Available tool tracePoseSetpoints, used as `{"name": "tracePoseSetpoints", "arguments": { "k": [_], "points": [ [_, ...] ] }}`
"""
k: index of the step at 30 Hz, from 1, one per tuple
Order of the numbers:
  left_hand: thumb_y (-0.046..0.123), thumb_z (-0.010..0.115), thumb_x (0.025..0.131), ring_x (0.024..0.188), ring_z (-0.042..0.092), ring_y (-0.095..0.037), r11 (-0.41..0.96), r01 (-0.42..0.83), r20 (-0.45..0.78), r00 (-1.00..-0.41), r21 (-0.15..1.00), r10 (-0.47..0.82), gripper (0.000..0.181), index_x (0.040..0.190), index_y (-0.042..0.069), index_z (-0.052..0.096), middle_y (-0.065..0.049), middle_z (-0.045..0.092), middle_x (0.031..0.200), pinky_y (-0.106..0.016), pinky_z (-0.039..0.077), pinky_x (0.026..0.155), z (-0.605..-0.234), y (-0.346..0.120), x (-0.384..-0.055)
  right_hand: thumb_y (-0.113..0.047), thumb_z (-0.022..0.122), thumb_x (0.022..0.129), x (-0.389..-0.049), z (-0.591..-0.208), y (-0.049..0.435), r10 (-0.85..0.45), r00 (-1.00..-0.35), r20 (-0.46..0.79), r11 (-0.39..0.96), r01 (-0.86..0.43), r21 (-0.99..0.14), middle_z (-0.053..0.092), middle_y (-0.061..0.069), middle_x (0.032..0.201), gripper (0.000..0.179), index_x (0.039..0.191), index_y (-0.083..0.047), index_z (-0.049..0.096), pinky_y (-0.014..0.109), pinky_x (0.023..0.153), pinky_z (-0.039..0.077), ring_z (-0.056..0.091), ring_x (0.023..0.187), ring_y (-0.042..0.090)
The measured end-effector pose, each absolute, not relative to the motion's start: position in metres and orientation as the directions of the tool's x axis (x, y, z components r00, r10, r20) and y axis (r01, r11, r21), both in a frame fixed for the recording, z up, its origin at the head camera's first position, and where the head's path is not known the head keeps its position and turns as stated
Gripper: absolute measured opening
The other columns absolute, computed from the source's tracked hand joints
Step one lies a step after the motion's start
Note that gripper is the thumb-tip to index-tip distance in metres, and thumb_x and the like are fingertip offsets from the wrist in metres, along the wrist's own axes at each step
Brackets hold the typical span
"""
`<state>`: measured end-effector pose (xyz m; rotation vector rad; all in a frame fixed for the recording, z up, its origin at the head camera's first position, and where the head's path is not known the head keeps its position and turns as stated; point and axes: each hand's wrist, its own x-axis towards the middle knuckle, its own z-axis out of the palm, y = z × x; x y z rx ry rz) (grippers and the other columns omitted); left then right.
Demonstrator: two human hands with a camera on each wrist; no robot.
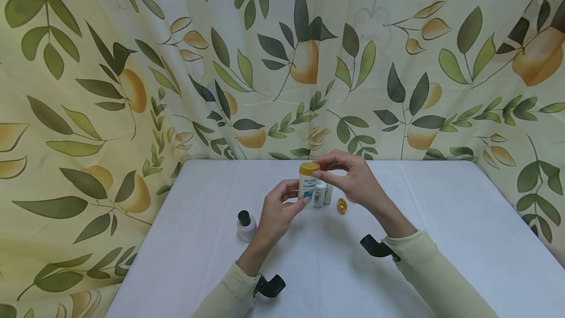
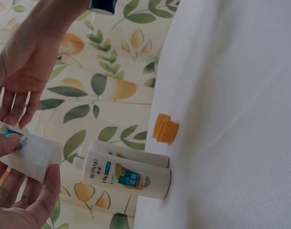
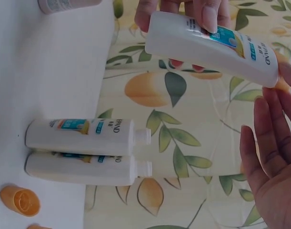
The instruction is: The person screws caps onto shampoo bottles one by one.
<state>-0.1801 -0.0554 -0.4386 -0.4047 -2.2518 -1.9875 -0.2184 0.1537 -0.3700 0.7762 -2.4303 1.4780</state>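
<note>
My left hand (image 1: 279, 207) grips a white labelled bottle (image 1: 306, 188) by its lower part, upright above the table. On its top is an orange-yellow flip-top cap (image 1: 308, 169). The fingers and thumb of my right hand (image 1: 353, 180) pinch that cap from the right side. Two more white bottles of the same kind, a front one (image 3: 78, 136) and one beside it (image 3: 83, 168), stand side by side on the table with bare, uncapped necks. Near them lies a loose orange cap (image 1: 342, 205).
Left of my left forearm stands a whitish bottle with a black cap (image 1: 246, 229). A second orange cap (image 3: 38, 227) shows at the right wrist view's lower edge. The white-covered table (image 1: 198, 259) ends against a leaf-and-fruit patterned curtain (image 1: 282, 63).
</note>
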Motion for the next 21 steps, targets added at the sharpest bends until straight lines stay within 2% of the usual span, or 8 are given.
{"name": "tracePoseSetpoints", "arguments": {
  "k": [10,18,21],
  "points": [
    [0.013,0.076,0.092,0.109,0.066,-0.017,0.106,0.243,0.231,-0.966,0.964,0.113,0.040,0.129,0.018,0.064,0.001,0.067,0.124,-0.027,0.060,0.087,-0.4374,-0.0571,-0.1796,-0.012,0.071,0.095,-0.2208,-0.3717,0.1566,-0.340,-0.835,0.433,0.355,-0.540,-0.763,0.072,0.000,0.110,0.021,0.116,-0.013,0.076,0.049,0.102,0.052,0.064,0.110,0.015],
    [0.016,0.074,0.094,0.114,0.064,-0.019,0.066,0.291,0.273,-0.940,0.954,0.203,0.040,0.132,0.017,0.061,-0.001,0.064,0.130,-0.028,0.058,0.092,-0.4393,-0.0596,-0.1795,-0.010,0.071,0.095,-0.2238,-0.3724,0.1591,-0.354,-0.853,0.383,0.301,-0.491,-0.818,0.071,0.001,0.112,0.019,0.113,-0.011,0.074,0.027,0.094,0.055,0.066,0.105,0.015],
    [0.016,0.074,0.095,0.114,0.064,-0.020,0.067,0.307,0.285,-0.931,0.949,0.227,0.040,0.132,0.016,0.061,-0.001,0.064,0.130,-0.028,0.058,0.092,-0.4382,-0.0604,-0.1785,-0.011,0.070,0.096,-0.2244,-0.3712,0.1615,-0.398,-0.848,0.350,0.277,-0.475,-0.835,0.070,0.003,0.119,0.023,0.119,-0.011,0.072,0.025,0.094,0.055,0.067,0.107,0.016]
  ]
}}
